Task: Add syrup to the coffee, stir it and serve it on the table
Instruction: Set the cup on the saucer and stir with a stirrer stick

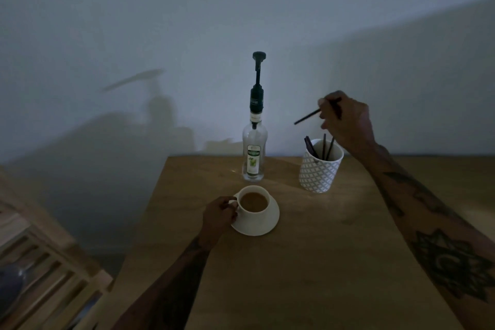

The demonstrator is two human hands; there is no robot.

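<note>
- A dim room, lit weakly from the near side, with a cool blue-grey cast over everything.
- A plain pale wall [241, 8] fills the upper half of the view, bare and unbroken.
- Soft, long shadows [150, 115] fall across the wall's left and lower part; a darker band slants across its right side.
- A light wooden counter [308, 262] stands against the wall, its grain faintly visible.
- At lower left, beside the counter, a pale slatted wooden rack [45, 262]; what lies under its slats is too dark to make out.
</note>
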